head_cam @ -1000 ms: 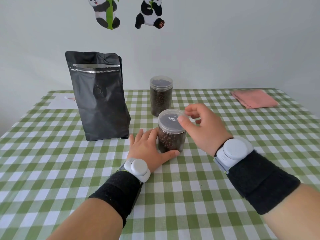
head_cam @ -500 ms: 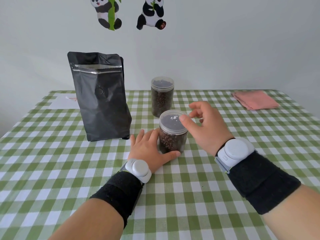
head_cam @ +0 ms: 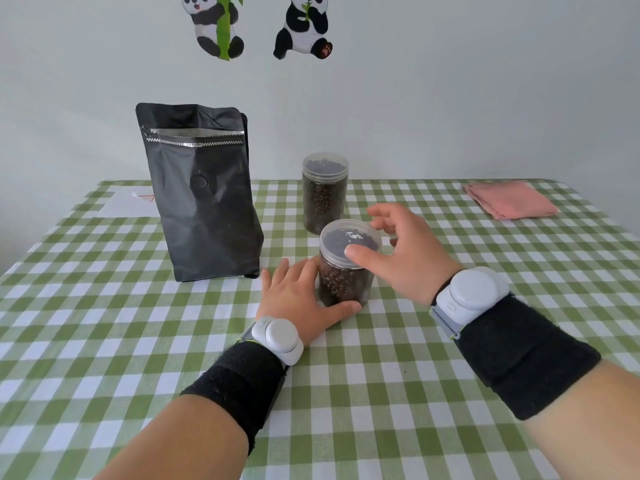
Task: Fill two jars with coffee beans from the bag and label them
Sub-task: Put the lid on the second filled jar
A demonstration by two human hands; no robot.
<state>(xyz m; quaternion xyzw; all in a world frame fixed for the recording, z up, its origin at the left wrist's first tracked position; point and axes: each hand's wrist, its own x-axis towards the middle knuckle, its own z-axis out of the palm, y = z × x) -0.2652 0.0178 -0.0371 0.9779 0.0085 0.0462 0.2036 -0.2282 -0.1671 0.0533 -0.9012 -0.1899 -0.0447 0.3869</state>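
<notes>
While our left hand [head_cam: 294, 296] cups the near jar [head_cam: 343, 282], our right hand [head_cam: 405, 258] pinches its lid [head_cam: 349, 239] | black coffee bag [head_cam: 204, 202] left of both hands | second jar [head_cam: 324, 199] beyond them.

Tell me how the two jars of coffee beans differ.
The near jar is held: left hand around its base, right hand gripping its lid; the far jar stands untouched. The near jar sits nearer the camera; the far jar stands behind it. Both are clear, upright, lidded and full of coffee beans.
</notes>
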